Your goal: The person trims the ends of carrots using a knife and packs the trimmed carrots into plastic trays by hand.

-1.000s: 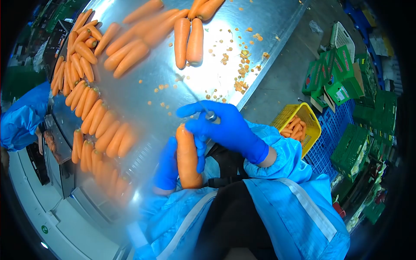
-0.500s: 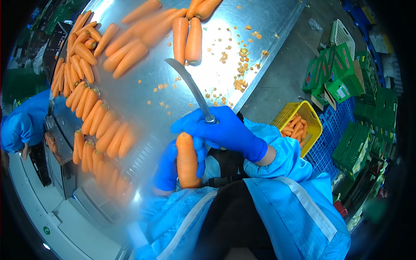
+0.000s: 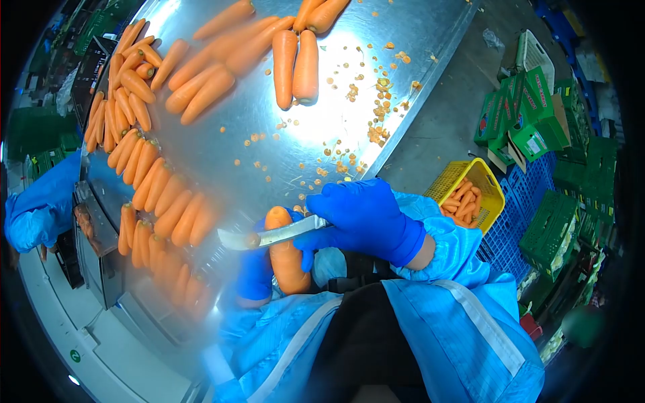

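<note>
In a blue glove, my left hand (image 3: 254, 272) is wrapped round a large carrot (image 3: 287, 262), held upright near my jacket at the table's edge. My gloved right hand (image 3: 366, 218) grips a knife (image 3: 272, 235) by its handle. The curved blade lies across the upper part of the carrot and points left. Part of my left hand is hidden behind the blade and the carrot. Beyond the hands, two carrots (image 3: 294, 67) lie side by side on the metal table (image 3: 248, 161), with small orange trimmings (image 3: 379, 107) to their right.
Rows of carrots (image 3: 154, 174) line the table's left side, partly blurred. At the right stand a yellow basket (image 3: 497, 201) of carrots, green boxes (image 3: 531, 121) and green crates (image 3: 551, 232). Another person's blue sleeve (image 3: 44, 201) shows at the far left.
The knife has swung down from pointing up and away to lying across the carrot. My right hand has turned and moved slightly down and right. The other person's arm at the left has shifted.
</note>
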`<state>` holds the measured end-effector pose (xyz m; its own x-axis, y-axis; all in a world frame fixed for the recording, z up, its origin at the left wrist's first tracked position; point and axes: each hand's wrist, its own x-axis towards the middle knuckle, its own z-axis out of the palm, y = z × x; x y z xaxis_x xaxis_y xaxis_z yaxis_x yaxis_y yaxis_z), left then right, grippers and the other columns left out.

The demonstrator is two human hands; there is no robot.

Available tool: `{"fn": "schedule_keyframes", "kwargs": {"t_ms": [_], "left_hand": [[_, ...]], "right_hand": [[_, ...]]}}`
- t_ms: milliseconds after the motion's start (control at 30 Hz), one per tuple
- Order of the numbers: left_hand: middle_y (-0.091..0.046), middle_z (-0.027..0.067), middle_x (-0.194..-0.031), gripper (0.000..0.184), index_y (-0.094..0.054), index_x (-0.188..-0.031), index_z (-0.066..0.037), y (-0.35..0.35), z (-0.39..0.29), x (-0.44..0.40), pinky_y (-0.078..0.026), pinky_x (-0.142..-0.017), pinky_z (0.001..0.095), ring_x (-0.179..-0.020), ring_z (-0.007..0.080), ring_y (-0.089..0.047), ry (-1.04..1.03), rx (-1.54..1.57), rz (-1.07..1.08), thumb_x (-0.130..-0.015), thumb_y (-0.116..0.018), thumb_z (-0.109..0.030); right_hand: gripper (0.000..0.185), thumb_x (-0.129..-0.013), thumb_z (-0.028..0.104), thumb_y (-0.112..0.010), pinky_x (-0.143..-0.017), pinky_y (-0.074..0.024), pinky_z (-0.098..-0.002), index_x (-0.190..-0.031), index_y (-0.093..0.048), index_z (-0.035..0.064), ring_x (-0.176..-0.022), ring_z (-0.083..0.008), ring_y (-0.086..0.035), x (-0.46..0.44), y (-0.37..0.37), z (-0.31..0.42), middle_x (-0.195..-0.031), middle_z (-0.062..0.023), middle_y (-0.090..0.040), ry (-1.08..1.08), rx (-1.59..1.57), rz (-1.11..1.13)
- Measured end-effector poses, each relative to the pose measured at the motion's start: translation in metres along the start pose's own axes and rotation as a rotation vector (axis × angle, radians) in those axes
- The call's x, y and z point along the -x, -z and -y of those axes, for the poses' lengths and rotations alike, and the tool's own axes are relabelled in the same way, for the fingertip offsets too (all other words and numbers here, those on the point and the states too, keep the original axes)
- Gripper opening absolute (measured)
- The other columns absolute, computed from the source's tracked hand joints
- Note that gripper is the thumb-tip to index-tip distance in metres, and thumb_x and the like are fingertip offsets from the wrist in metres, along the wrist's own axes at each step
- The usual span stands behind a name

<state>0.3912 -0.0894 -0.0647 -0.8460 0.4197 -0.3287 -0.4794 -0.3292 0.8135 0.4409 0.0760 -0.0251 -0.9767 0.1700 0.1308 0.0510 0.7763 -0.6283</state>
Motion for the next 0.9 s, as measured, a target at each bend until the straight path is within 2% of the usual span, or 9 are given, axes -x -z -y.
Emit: {"fn": "schedule_keyframes", "kwargs": {"t_ms": [33,133,200,300,400,467,633,767,900], "left_hand": [[-0.065,0.0041,-0.092,0.022,-0.061,-0.107,-0.008,0.0,-0.004,-0.001,-0.05,-0.067,0.0253,-0.078,0.011,-0.061,0.018,-0.037,0.018,-0.098,-0.061,-0.028],[-0.067,0.0059,-0.097,0.025,-0.062,-0.112,-0.006,0.015,-0.031,-0.009,-0.053,-0.072,0.0261,-0.084,0.0119,-0.063,0.254,-0.029,0.105,-0.097,-0.061,-0.027],[-0.065,0.0081,-0.099,0.038,-0.059,-0.115,-0.004,0.008,-0.043,-0.007,-0.053,-0.075,0.0287,-0.087,0.0154,-0.063,0.361,-0.141,0.041,-0.095,-0.059,-0.037],[-0.061,0.0123,-0.099,0.065,-0.055,-0.117,-0.001,-0.001,-0.043,0.0,-0.051,-0.076,0.0343,-0.087,0.0228,-0.062,0.394,-0.338,-0.117,-0.087,-0.055,-0.059],[-0.061,0.0142,-0.096,0.072,-0.054,-0.116,0.001,0.04,-0.042,-0.009,-0.052,-0.07,0.0361,-0.082,0.0247,-0.062,0.451,-0.224,0.054,-0.084,-0.056,-0.063],[-0.061,0.0152,-0.094,0.072,-0.054,-0.115,0.003,0.046,-0.044,-0.015,-0.052,-0.066,0.0364,-0.078,0.0245,-0.062,0.4,-0.283,0.233,-0.084,-0.056,-0.063],[-0.062,0.0136,-0.092,0.067,-0.054,-0.116,0.001,0.04,-0.036,-0.01,-0.051,-0.07,0.0367,-0.078,0.0242,-0.062,0.411,-0.219,0.088,-0.084,-0.061,-0.058],[-0.062,0.0124,-0.094,0.066,-0.054,-0.116,0.0,0.042,-0.036,-0.011,-0.051,-0.073,0.0366,-0.081,0.0233,-0.062,0.486,-0.2,0.089,-0.083,-0.064,-0.056],[-0.063,0.0121,-0.097,0.067,-0.055,-0.116,0.0,0.013,-0.05,-0.007,-0.051,-0.076,0.0356,-0.084,0.0224,-0.062,0.463,-0.282,0.02,-0.081,-0.065,-0.058]], "right_hand": [[0.048,-0.075,0.064,-0.067,-0.049,-0.0467,-0.0315,-0.084,-0.071,0.0166,-0.058,-0.0222,-0.063,0.0,0.0,0.0,-0.067,-0.0043,-0.059,-0.009,0.017,0.011],[0.049,-0.076,0.064,-0.066,-0.049,-0.0468,-0.0318,-0.084,-0.071,0.0161,-0.058,-0.0224,-0.063,0.0,0.001,-0.001,-0.066,-0.004,-0.059,-0.014,0.056,0.031],[0.048,-0.076,0.063,-0.066,-0.05,-0.0469,-0.0318,-0.084,-0.071,0.0159,-0.058,-0.0225,-0.063,-0.001,0.003,-0.001,-0.066,-0.0039,-0.058,-0.017,0.054,0.034],[0.047,-0.076,0.062,-0.067,-0.05,-0.0468,-0.0318,-0.081,-0.07,0.0155,-0.058,-0.0226,-0.063,0.0,0.003,-0.002,-0.066,-0.0038,-0.058,-0.017,0.042,0.032],[0.045,-0.076,0.06,-0.068,-0.05,-0.0466,-0.032,-0.078,-0.068,0.0158,-0.058,-0.0224,-0.063,0.001,0.0,-0.008,-0.066,-0.0037,-0.059,-0.048,-0.005,-0.071],[0.043,-0.076,0.06,-0.068,-0.05,-0.0465,-0.0321,-0.076,-0.066,0.0166,-0.058,-0.0223,-0.063,0.001,0.002,-0.011,-0.066,-0.0034,-0.059,-0.063,-0.028,-0.109],[0.042,-0.075,0.061,-0.069,-0.049,-0.0461,-0.0321,-0.074,-0.066,0.0191,-0.057,-0.0222,-0.063,0.0,0.008,-0.005,-0.065,-0.0026,-0.059,-0.041,0.013,0.02],[0.043,-0.075,0.062,-0.068,-0.049,-0.0456,-0.0321,-0.073,-0.065,0.0193,-0.056,-0.0221,-0.062,0.001,0.002,-0.005,-0.063,-0.0026,-0.059,-0.024,0.018,0.022],[0.043,-0.075,0.062,-0.068,-0.048,-0.0452,-0.0323,-0.072,-0.065,0.019,-0.056,-0.022,-0.062,0.001,0.002,-0.004,-0.062,-0.0029,-0.058,-0.017,0.029,0.014]]}}
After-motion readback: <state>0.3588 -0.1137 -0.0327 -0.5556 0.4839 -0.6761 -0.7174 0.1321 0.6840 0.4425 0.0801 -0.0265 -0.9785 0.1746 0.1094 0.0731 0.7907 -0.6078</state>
